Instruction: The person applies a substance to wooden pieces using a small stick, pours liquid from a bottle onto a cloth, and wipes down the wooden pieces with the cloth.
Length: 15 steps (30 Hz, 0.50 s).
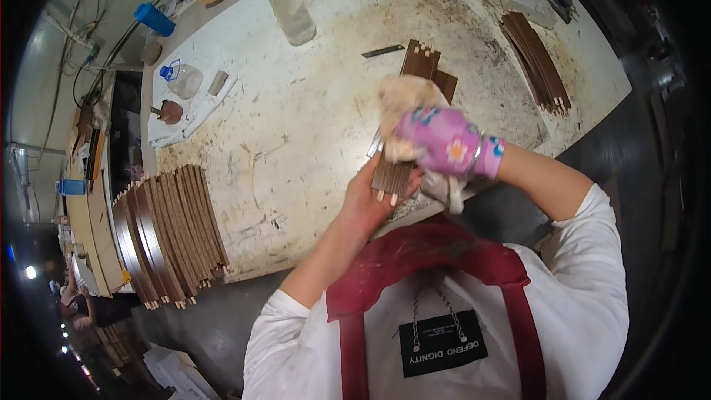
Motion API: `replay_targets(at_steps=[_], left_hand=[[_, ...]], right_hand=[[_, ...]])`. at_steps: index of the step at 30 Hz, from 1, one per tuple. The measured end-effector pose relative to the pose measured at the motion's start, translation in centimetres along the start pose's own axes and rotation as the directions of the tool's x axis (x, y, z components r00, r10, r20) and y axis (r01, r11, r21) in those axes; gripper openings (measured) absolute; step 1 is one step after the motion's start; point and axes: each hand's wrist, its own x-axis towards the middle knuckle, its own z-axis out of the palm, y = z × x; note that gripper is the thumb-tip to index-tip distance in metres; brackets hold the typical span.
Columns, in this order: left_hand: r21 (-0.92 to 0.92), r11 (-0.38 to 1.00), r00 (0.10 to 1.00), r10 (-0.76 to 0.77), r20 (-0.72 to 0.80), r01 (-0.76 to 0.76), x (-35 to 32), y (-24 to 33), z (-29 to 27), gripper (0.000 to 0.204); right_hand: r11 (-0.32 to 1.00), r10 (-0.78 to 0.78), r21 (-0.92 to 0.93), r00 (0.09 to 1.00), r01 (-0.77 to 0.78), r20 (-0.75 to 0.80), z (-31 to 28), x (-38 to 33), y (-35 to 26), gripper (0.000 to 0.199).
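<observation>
Nearest, the left hand comes up from the lower edge, bare, its fingers closed around the near end of a bundle of dark wooden slats with pale tenon tips showing below the palm. The bundle sits right at the near edge of the tabletop. The right hand, in a pink flowered glove, reaches in from the right with the forearm bent across, and grips a cream rag pressed on top of the slats. To the left, a fanned stack of long slats overhangs the near-left edge. The stained middle of the tabletop lies open. Farther off are a flat pile of dark panels, a plastic bottle, and another slat row by the far-right edge
</observation>
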Motion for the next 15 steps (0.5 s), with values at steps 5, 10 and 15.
replay_targets(at_steps=[5, 10, 15], left_hand=[[0.011, 1.0, 0.989, -0.017, 0.145, 0.015, -0.8, 0.3, 2.1, 0.047], [0.112, 0.991, 0.938, -0.102, 0.332, 0.068, -1.2, 1.8, 2.0, 0.049], [0.637, 0.756, 0.987, 0.077, 0.14, -0.149, -0.4, 3.8, 2.4, 0.039]], right_hand=[[0.994, -0.027, -0.109, 0.999, 0.022, -0.039, -1.5, 0.3, 0.2, 0.019], [0.986, 0.049, 0.165, 0.996, -0.036, -0.075, -2.1, 0.0, 4.6, 0.024], [0.943, 0.299, 0.254, 0.886, -0.217, -0.353, -4.6, -1.1, 7.8, 0.02]])
